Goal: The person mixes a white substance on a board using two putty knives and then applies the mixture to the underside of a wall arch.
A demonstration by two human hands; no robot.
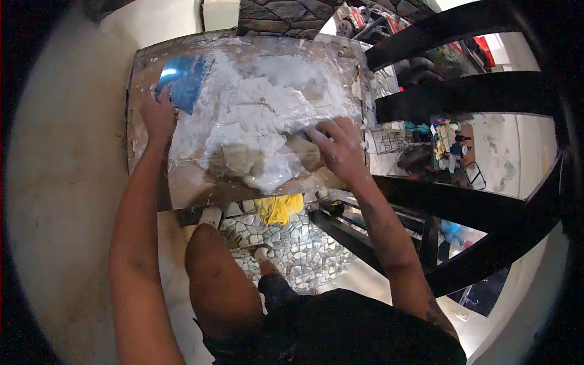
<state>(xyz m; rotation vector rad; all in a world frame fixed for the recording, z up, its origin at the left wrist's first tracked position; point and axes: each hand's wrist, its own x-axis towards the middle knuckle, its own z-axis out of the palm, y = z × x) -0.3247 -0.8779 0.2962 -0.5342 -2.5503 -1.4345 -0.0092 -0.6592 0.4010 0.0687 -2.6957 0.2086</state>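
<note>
My left hand (159,115) grips a wide putty knife (185,82) whose flat blade shines blue, at the board's upper left. My right hand (340,146) is closed over the right part of the board. A thin dark edge pokes out from its fingers into the putty; it looks like a scraper seen nearly edge-on, mostly hidden by the hand. White putty (255,100) is smeared thickly across the worn wooden board (201,191). A smoother, wetter lump of putty (272,174) lies near the board's front edge, left of my right hand.
Black railing bars (462,100) rise close along the right side. Through them, a lower floor with a wire rack (389,141) and assorted items shows. A yellow cloth (280,208) hangs below the board, above stone-patterned flooring (298,252). A plain wall (73,182) stands at left.
</note>
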